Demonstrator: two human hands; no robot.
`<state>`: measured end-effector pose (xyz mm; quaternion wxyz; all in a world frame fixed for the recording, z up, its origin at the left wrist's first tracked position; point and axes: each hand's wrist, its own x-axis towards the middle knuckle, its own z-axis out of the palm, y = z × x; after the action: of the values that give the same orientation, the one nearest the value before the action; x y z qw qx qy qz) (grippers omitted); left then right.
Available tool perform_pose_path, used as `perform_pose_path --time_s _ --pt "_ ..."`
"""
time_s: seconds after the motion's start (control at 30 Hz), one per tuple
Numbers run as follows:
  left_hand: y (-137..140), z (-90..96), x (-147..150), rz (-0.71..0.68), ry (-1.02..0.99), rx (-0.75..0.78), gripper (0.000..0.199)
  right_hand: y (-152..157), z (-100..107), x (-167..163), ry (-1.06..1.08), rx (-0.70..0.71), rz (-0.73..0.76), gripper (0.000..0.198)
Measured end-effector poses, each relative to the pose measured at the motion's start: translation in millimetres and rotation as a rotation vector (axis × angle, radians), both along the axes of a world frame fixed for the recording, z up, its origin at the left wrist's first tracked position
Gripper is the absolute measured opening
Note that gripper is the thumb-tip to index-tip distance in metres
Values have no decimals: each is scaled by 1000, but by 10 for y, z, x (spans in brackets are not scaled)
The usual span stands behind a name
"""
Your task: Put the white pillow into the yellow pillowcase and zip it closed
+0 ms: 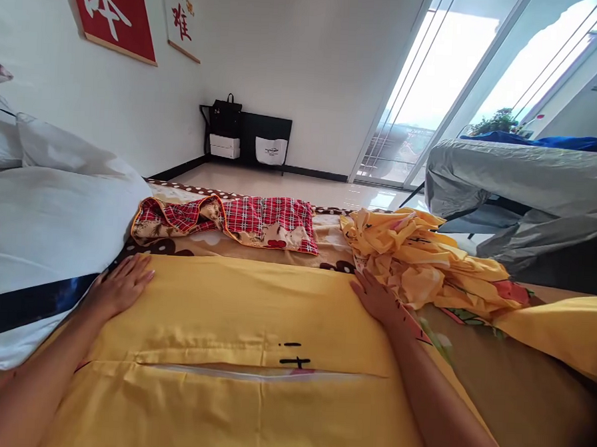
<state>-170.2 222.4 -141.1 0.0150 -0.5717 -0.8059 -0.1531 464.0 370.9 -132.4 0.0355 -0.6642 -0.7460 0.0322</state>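
Observation:
A yellow pillowcase (214, 299) lies spread flat in front of me. A long slit opening runs across its middle, slightly parted, showing pale fabric inside. Black printed marks sit by the slit. My left hand (122, 286) rests palm down at the far left corner, fingers stretched out. At the far right corner lies my right hand (377, 298), also flat with fingers extended. Beside the right hand is a crumpled heap of yellow printed fabric (417, 250). Just beyond the pillowcase's far edge is a folded red plaid cloth (268, 222) with orange trim.
White bedding (43, 217) with a dark band is piled at the left. Brown patterned bedding (327, 252) lies underneath. To the right stands furniture under a grey cover (521, 178). A black backpack (225, 118) sits on a white box by the far wall, near a glass door (436, 77).

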Motion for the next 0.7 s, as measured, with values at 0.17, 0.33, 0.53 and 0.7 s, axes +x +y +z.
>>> perform_pose_path --time_s 0.17,0.33,0.53,0.7 --pt "-58 65 199 10 54 11 57 -54 29 -47 -32 65 -10 59" --pt "-498 158 292 -109 43 -81 56 -615 7 193 -54 102 32 58" --pt "-1221 182 425 -209 2 -164 59 -1460 -323 913 49 289 53 60" --pt "-1285 514 1271 -461 -73 -210 54 -1970 82 241 98 459 202 37"
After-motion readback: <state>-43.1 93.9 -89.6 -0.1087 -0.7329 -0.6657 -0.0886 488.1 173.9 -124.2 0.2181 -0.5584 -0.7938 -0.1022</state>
